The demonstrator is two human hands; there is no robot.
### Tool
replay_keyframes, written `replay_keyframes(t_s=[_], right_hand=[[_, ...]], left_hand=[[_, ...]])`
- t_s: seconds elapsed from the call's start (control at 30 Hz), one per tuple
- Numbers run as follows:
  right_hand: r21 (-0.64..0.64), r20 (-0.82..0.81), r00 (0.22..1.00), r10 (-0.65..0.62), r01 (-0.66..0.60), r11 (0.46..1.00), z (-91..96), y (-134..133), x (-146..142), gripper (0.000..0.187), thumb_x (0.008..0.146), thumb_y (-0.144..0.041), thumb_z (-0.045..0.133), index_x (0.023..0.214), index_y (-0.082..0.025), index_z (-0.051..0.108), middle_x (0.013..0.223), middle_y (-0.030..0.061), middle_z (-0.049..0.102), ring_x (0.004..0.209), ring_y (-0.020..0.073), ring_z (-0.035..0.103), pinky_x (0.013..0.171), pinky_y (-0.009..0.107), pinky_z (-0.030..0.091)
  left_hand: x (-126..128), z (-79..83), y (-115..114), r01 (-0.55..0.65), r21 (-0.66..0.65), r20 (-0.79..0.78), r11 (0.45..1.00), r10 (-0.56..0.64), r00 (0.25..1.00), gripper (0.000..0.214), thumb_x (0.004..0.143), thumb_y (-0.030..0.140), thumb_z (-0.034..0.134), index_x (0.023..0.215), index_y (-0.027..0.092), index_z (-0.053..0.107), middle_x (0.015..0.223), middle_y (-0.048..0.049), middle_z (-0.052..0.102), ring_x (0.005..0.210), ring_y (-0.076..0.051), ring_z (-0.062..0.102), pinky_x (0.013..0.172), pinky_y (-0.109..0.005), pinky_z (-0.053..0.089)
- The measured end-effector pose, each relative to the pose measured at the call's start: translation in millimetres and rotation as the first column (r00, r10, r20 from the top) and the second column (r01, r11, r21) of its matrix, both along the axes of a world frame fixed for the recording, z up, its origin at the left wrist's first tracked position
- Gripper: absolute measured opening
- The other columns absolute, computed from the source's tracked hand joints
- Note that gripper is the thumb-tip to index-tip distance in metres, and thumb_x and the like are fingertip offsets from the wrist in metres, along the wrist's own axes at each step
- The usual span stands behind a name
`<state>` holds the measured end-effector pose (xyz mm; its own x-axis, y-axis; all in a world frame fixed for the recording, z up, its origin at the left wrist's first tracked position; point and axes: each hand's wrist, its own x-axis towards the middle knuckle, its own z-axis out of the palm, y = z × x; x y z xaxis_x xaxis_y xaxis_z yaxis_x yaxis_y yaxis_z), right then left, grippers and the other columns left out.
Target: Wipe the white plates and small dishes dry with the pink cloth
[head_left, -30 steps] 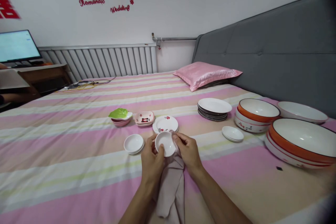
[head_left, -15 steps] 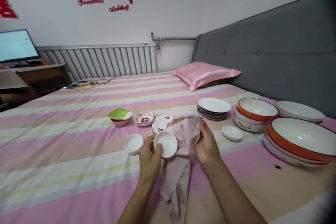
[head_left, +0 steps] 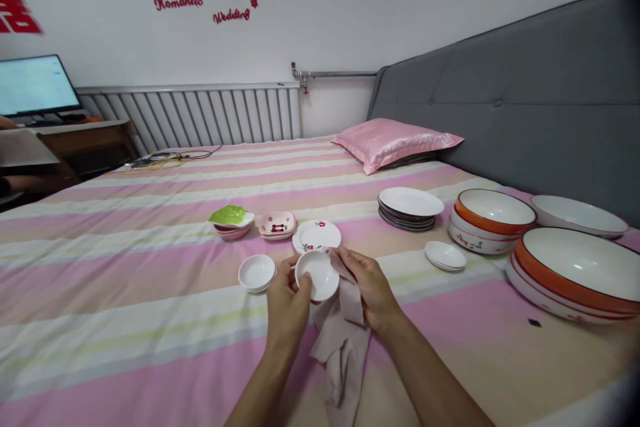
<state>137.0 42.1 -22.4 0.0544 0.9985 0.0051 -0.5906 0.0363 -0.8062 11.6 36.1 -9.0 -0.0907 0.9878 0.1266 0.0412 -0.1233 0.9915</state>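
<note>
A small white dish (head_left: 319, 275) is tilted toward me, gripped in my left hand (head_left: 291, 300) with the thumb over its near rim. My right hand (head_left: 369, 285) is closed on a dusty-pink cloth (head_left: 343, 353) and brings it to the dish's right edge; the rest of the cloth hangs down toward the bed. Left of my left hand lies a short stack of white dishes (head_left: 257, 273). Just beyond the held dish is a white plate with red flowers (head_left: 316, 235).
Farther left sit a green leaf-shaped dish (head_left: 230, 215) and a pink square dish (head_left: 277, 224). To the right are stacked plates (head_left: 411, 202), small white dishes (head_left: 445, 255) and large orange-banded bowls (head_left: 495, 210), (head_left: 580, 273). A pink pillow (head_left: 395, 141) lies near the grey headboard (head_left: 525, 80).
My right hand has moved left, bringing the cloth against the dish's edge. The cloth, spread out before, now hangs lower and uncovers the flowered plate. My left hand keeps its hold.
</note>
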Motion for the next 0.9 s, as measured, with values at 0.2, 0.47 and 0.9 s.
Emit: replay_keyframes(t_s=[0.2, 0.47, 0.9], right_hand=[[0.044, 0.200, 0.978, -0.058, 0.050, 0.998, -8.1, 3.6, 2.3, 0.032, 0.067, -0.035, 0.070, 0.094, -0.017, 0.069, 0.100, 0.0082, 0.069, 0.093, 0.0208, 0.062, 0.082, 0.031, 0.047], [0.116, 0.368, 0.912, -0.183, 0.150, 0.982, -16.9, 6.1, 1.4, 0.036, 0.061, -0.033, 0.074, 0.089, -0.017, 0.060, 0.086, 0.0047, 0.066, 0.071, 0.0162, 0.063, 0.065, 0.026, 0.049], [0.178, 0.498, 0.862, -0.092, 0.002, 0.984, -14.2, 2.0, -5.1, 0.021, 0.076, -0.033, 0.059, 0.086, -0.015, 0.064, 0.082, 0.0063, 0.069, 0.079, 0.0226, 0.064, 0.068, 0.030, 0.047]], left_hand=[[-0.6, -2.0, -0.6, -0.027, 0.049, -0.047, 0.998, 0.029, 0.998, 0.028, 0.073, 0.024, 0.054, 0.099, 0.015, 0.054, 0.075, -0.0025, 0.060, 0.056, -0.013, 0.054, 0.042, -0.021, 0.046], [-0.3, -7.0, -0.9, -0.001, 0.209, -0.226, 0.978, 0.049, 0.973, 0.026, 0.078, 0.024, 0.050, 0.102, 0.017, 0.055, 0.081, -0.0043, 0.062, 0.056, -0.011, 0.053, 0.047, -0.021, 0.041], [3.3, 0.7, -6.6, -0.028, 0.299, -0.301, 0.954, 0.122, 0.946, 0.025, 0.077, 0.023, 0.050, 0.099, 0.017, 0.060, 0.079, -0.0032, 0.064, 0.056, -0.011, 0.050, 0.052, -0.021, 0.039]])
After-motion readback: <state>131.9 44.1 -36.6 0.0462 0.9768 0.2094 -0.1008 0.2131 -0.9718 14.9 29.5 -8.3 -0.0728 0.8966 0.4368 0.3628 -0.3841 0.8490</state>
